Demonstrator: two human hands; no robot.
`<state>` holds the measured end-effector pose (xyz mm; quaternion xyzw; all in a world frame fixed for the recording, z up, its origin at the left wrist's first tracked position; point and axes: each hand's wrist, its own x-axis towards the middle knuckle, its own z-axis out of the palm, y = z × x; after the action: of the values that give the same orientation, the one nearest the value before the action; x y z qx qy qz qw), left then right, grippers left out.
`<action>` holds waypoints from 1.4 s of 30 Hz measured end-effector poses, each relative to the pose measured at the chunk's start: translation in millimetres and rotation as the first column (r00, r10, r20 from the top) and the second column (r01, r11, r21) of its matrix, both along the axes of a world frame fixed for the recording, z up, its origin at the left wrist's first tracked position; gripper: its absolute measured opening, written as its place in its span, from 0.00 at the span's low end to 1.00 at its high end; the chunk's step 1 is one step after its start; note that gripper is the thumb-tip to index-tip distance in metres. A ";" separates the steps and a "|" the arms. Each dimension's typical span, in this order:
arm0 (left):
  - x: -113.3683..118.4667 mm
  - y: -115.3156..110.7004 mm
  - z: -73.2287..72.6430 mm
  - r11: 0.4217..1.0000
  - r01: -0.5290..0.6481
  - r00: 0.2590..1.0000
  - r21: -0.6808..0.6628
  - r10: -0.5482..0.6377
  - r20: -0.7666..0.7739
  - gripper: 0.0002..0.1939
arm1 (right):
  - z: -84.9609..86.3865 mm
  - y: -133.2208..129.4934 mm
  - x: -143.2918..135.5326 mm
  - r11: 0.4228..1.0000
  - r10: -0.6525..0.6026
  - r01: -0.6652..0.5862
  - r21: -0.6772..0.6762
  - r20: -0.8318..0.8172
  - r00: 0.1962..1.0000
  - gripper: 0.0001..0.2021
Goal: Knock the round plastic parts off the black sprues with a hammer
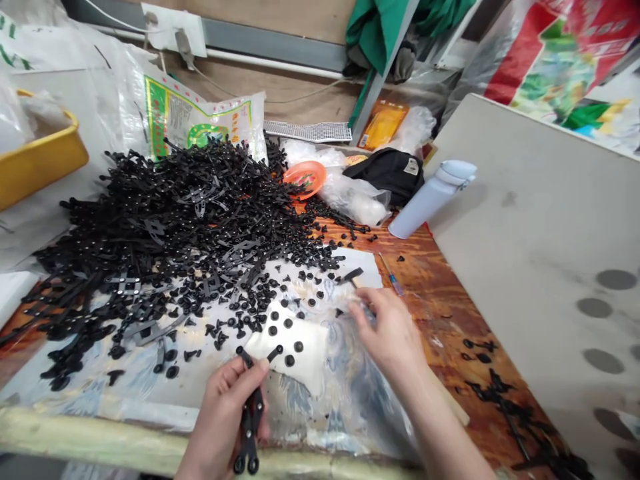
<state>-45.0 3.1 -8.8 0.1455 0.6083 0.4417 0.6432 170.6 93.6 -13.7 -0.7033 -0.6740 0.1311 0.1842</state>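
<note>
My left hand (230, 407) is closed on a black plastic linkage (249, 433), its jointed arms with round ends sticking out above and below the fingers. On a white pad (313, 333) just ahead of it stand several small round black caps (299, 347). My right hand (387, 327) is curled around a hammer; the dark hammer head (351, 275) shows past the fingertips, and the pale wooden handle (453, 403) comes out beneath the forearm. The palm and part of the handle are hidden.
A big heap of black plastic parts (195, 213) covers the left and back, with loose pegs in front. A light blue bottle (433, 199), an orange plate (305, 179) and a screwdriver (393, 277) lie farther back. A grey panel (540, 247) leans at right; a yellow bin (45, 160) stands left.
</note>
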 end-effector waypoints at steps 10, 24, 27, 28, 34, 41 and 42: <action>9.8 -4.4 -2.3 0.998 -0.054 0.999 0.011 0.054 -0.005 0.19 | -14.1 12.0 30.2 0.992 -0.118 0.121 -0.024 0.100 0.988 0.08; 21.8 -8.4 3.1 1.000 0.016 0.991 0.018 -0.013 -0.133 0.18 | 22.5 -62.9 13.1 0.977 0.165 -0.209 -0.035 -0.490 0.856 0.12; 24.6 -8.7 1.6 0.999 0.007 0.987 0.037 0.000 -0.163 0.18 | 18.8 -66.7 15.1 0.975 0.162 -0.216 -0.052 -0.499 0.851 0.11; 25.3 -8.7 1.1 0.999 0.007 0.985 0.042 0.001 -0.170 0.18 | 17.7 -67.8 15.6 0.974 0.160 -0.218 -0.059 -0.502 0.850 0.11; 26.1 -9.1 1.1 0.999 0.023 0.982 0.034 -0.016 -0.186 0.19 | 14.0 -71.9 15.9 0.970 0.171 -0.235 -0.066 -0.501 0.848 0.10; 22.8 -8.0 0.4 0.999 0.015 0.985 0.048 -0.006 -0.173 0.19 | 17.6 -72.8 13.6 0.957 0.213 -0.283 -0.066 -0.502 0.838 0.10; 22.8 -7.4 0.8 0.999 0.005 0.987 0.042 0.002 -0.162 0.19 | 17.7 -72.7 13.5 0.956 0.218 -0.287 -0.063 -0.503 0.836 0.10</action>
<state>-22.2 -4.3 -7.9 0.1948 0.6489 0.4409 0.5887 184.1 20.9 4.0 -0.5625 -0.6813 0.3740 0.2821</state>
